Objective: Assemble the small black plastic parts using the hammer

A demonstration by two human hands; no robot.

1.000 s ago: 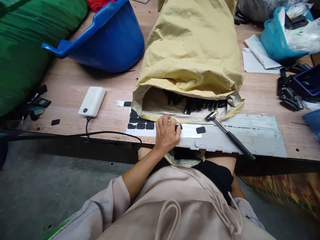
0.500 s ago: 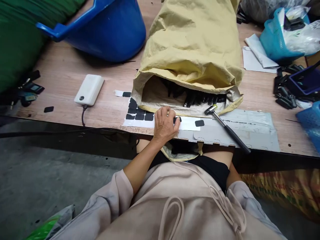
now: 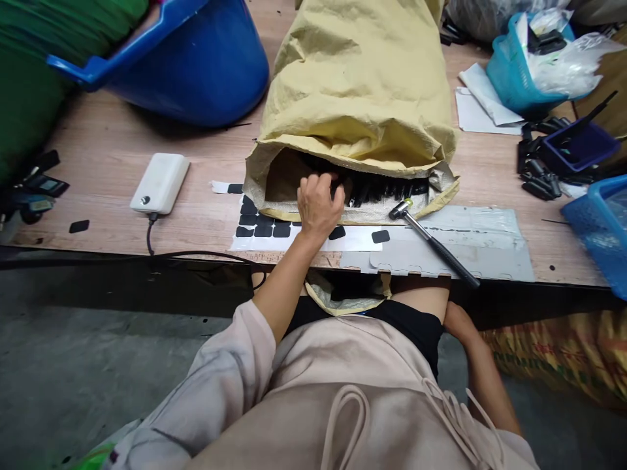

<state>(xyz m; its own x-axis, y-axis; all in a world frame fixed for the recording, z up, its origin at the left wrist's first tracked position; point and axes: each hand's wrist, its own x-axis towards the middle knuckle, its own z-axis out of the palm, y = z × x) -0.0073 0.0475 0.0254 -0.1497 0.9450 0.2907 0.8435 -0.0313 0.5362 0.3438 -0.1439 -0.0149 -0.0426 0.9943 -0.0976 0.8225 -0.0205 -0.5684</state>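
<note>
My left hand [image 3: 319, 205] reaches over the front lip of a yellow woven sack [image 3: 362, 78] lying on the table. Its fingers are bent, with the thumb apart from them, beside the black plastic pieces [image 3: 372, 189] in the sack's mouth. Nothing shows in its grasp. Below the hand lies a white backing sheet [image 3: 308, 243] with rows of black rounded stickers [image 3: 263, 228] and some spaced singly. A small hammer [image 3: 435, 245] with a black grip rests its head against the sack lip. My right hand [image 3: 456, 321] hangs low by my right thigh, fingers hidden.
A big blue tub [image 3: 196, 72] stands behind a white power bank [image 3: 160, 183] with a cable. Grey board [image 3: 490, 241] covers the front edge. At right are a teal basket [image 3: 509, 72], a purple basket [image 3: 582, 153] and a blue bin [image 3: 597, 222].
My left hand has moved up from the white sheet into the sack's mouth, uncovering a black sticker on the sheet. More of my right forearm and hand shows. The view has shifted slightly.
</note>
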